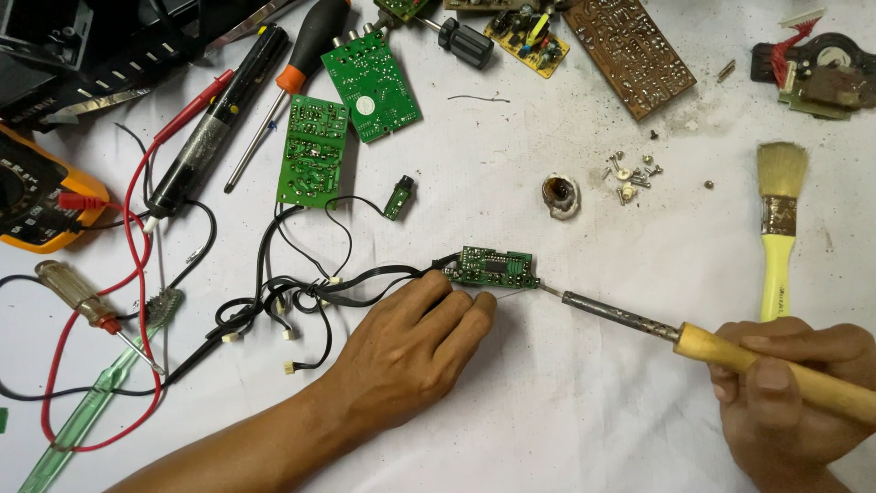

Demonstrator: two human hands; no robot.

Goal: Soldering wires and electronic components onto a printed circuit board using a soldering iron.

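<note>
Centre frame: left hand point(415, 333) pins small green circuit board point(497, 267) with fingertips; right hand point(789, 388), lower right, grips wooden-handled soldering iron point(693, 340). Iron tip touches the board's right edge, so soldering looks in progress; the other green boards, upper left, lie untouched

Small green circuit board point(497, 268) (wired) meets soldering iron point(639, 321).

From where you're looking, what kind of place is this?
Most likely an electronics repair bench. The right hand holds a soldering iron to a small green circuit board steadied by the left hand; other boards, screwdrivers and a yellow multimeter lie around.
</note>
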